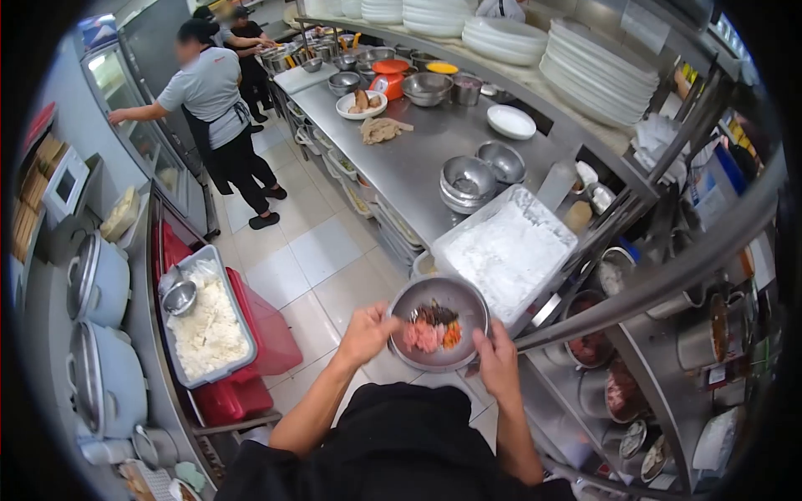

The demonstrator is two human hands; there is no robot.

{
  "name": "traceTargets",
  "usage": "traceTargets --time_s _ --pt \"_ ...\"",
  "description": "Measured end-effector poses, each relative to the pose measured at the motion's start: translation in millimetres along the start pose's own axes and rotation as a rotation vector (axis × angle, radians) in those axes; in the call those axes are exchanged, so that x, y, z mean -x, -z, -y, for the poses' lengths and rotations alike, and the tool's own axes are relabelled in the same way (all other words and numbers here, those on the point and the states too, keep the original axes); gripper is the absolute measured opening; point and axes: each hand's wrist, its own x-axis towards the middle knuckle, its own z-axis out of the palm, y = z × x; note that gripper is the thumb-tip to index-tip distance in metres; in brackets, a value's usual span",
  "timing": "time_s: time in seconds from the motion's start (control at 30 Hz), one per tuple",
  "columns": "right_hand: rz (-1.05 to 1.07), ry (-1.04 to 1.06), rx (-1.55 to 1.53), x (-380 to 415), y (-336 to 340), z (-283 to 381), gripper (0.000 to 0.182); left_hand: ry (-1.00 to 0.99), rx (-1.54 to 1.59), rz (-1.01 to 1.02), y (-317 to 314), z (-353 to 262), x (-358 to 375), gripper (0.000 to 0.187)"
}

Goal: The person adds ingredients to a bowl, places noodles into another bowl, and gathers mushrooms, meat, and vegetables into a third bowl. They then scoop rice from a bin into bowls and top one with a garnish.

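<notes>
The left hand and right hand clasp the metal bowl by opposite sides; I'd keep it level so the pink pieces stay put.

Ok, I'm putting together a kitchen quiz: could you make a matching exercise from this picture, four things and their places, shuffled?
1. Bowl with pink food
2. Powder-filled tub
3. Tall plate stack
4. Grey-blue tub

A. Above the steel counter
B. Beside red containers
C. Held by left hand and right hand
D. At the counter's near end

Pairs: 1-C, 2-D, 3-A, 4-B.
</notes>
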Motion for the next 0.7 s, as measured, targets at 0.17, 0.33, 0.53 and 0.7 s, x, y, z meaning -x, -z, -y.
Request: traceTargets --time_s 0.17,0.33,0.53,0.7 --pt "0.190 -0.079 -0.438 -59.6 -35.3 6.9 0.047 -0.099 0.065 -0.088 41.1 0.2 -87.2 0.012" --pt "0.151 -0.085 -0.393 -124.5 -60.7 7.5 0.043 -0.125 0.134 -0.100 71.4 7.8 -192.5 0.015" --pt "0.129 -0.160 -0.496 -243.0 -113.5 20.0 0.043 -0.056 0.142 -0.090 94.1 0.1 -295.4 0.004" --pt "0.132 -0.112 -0.500 -334.3 -169.7 69.1 0.033 -0.055 0.060 -0.050 135.4 -29.1 -357.1 0.006"
